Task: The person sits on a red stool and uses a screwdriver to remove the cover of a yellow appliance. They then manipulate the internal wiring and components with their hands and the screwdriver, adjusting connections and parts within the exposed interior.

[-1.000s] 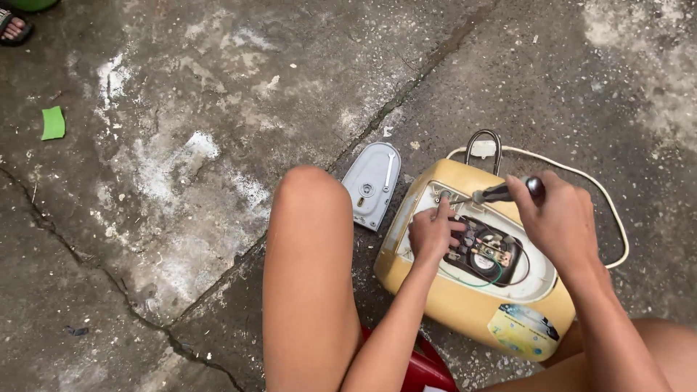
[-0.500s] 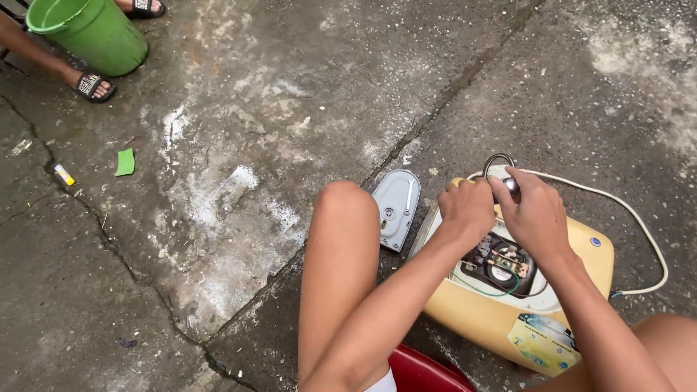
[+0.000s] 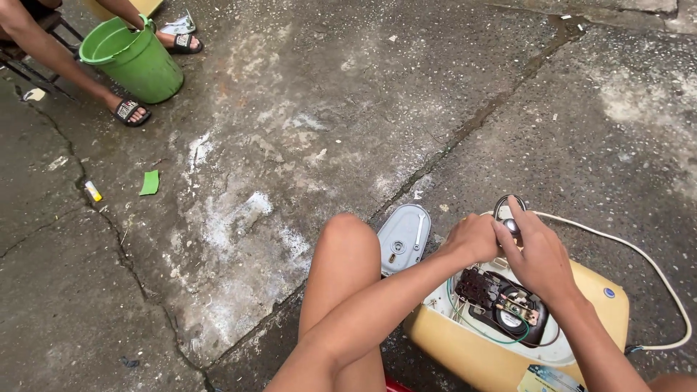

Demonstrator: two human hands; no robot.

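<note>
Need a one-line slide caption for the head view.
Both hands, left and right, work at an opened yellow appliance on cracked concrete; grey cover plate alongside.

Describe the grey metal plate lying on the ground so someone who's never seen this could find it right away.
Start at the yellow plastic appliance with its top opened at the bottom right of the cracked concrete floor. Just left of it, beside the person's bare knee, lies the grey teardrop-shaped metal plate. Nothing else nearby is flat, grey and loose.

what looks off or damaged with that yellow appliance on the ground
The yellow appliance lies on the cracked concrete floor with its casing open: black parts and green wires are exposed. Its grey cover plate lies detached beside it. Both the left hand and the right hand are at the opening.
</note>
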